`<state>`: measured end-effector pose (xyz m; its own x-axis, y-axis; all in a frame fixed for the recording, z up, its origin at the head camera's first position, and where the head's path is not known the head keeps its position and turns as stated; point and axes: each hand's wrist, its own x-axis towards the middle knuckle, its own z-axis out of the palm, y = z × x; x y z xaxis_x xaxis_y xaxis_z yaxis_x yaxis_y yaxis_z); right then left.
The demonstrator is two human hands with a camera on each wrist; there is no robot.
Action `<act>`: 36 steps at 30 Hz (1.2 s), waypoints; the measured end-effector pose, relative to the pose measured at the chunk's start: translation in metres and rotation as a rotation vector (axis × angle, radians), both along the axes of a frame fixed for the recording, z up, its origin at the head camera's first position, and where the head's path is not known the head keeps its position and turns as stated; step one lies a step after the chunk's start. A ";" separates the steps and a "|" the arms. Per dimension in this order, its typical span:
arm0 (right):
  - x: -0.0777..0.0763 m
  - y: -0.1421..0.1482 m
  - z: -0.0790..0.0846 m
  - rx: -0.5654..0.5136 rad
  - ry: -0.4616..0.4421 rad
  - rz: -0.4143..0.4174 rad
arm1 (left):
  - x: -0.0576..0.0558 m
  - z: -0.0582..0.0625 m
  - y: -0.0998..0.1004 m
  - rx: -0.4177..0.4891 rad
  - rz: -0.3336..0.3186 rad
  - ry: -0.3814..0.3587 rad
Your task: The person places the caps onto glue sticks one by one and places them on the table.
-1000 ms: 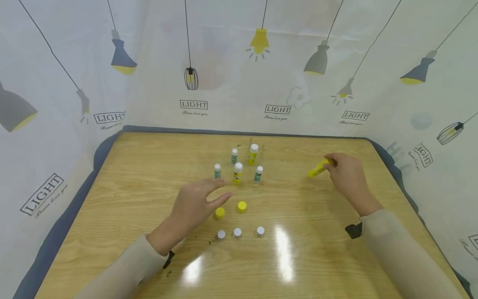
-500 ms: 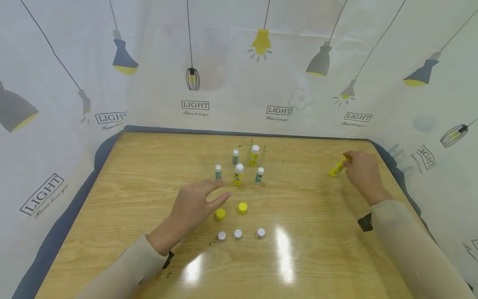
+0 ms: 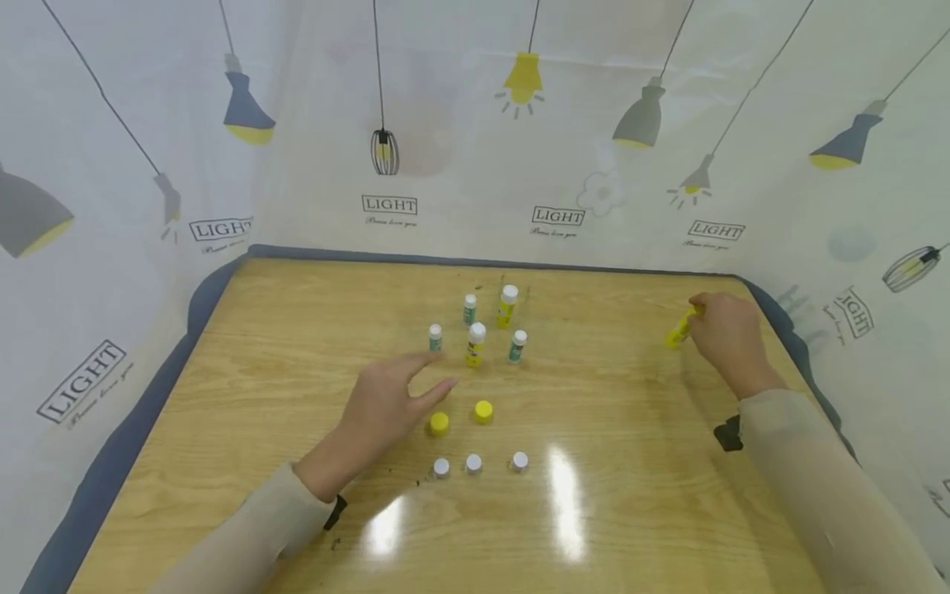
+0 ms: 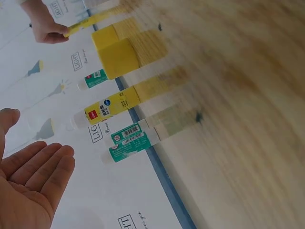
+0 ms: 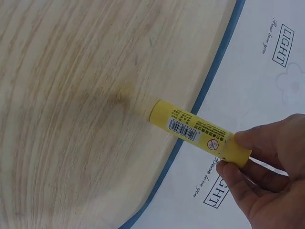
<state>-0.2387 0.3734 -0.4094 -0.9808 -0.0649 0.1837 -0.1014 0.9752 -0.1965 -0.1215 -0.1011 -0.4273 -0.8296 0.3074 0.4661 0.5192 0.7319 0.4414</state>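
Observation:
My right hand, at the right of the table, pinches a yellow glue stick by its yellow top end. Its lower end points down at the wood; I cannot tell whether it touches. My left hand hovers left of centre with fingers extended and thumb apart, holding nothing. Just beyond it stand yellow glue sticks with white caps, a nearer one and a farther one. Around them are green glue sticks: a left one, a back one and a right one.
Closer to me than the sticks lie two yellow caps, a left one and a right one. In front of these is a row of small white caps. The wooden table meets a lamp-print cloth at its back.
My right hand has carried the yellow glue stick to the right across the table and tilted it more upright. The left hand has stayed nearly still.

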 end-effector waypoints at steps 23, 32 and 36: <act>0.008 0.005 0.004 -0.069 -0.062 -0.144 | -0.010 -0.005 0.012 0.108 0.058 -0.268; 0.037 -0.029 0.008 -0.143 0.097 -0.125 | -0.015 -0.007 0.016 0.172 0.064 -0.330; 0.052 -0.046 0.009 -0.168 0.121 -0.101 | -0.016 -0.009 0.018 0.181 0.061 -0.337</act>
<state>-0.1871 0.3271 -0.4002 -0.9510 0.0738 0.3002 -0.0378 0.9361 -0.3497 -0.1375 -0.0831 -0.4361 -0.9598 0.1907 0.2061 0.2808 0.6514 0.7049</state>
